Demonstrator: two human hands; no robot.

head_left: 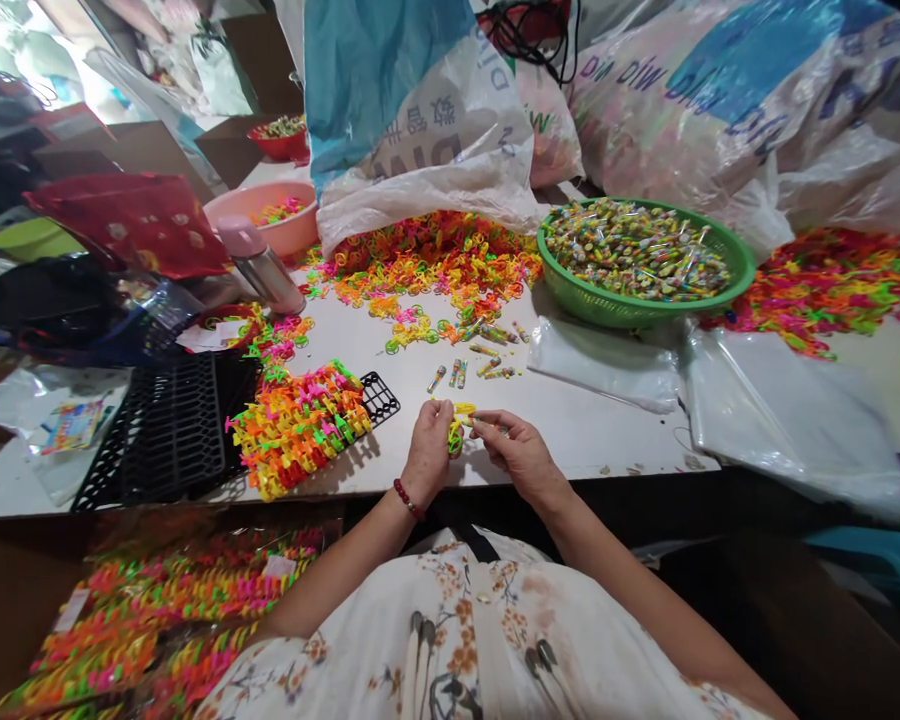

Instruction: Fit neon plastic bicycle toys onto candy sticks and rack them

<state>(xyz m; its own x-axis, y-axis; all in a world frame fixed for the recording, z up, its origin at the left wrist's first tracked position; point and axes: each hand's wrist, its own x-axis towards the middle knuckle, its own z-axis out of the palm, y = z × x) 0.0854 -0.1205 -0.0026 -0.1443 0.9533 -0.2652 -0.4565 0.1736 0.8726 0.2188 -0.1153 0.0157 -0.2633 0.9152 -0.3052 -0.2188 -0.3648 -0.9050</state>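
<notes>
Near the table's front edge, my left hand (429, 448) has its fingers closed on a small yellow plastic toy (455, 437) with a round, wheel-like part. My right hand (521, 452) meets it from the right, thumb and fingertips pinched at the toy's side; anything small between those fingertips is too hidden to name. Just beyond my hands lie several small clear tubes (459, 373) filled with coloured bits. To the left, rows of bright plastic toys (300, 425) stand on a black grid rack (381, 397).
A green basket (570, 300) heaped with filled tubes stands at the back right. Clear plastic bags (772, 400) lie right of my hands. Loose coloured toys (435, 260) spill from a large sack (420, 120). A flask (262, 265) and black racks (169, 420) stand left.
</notes>
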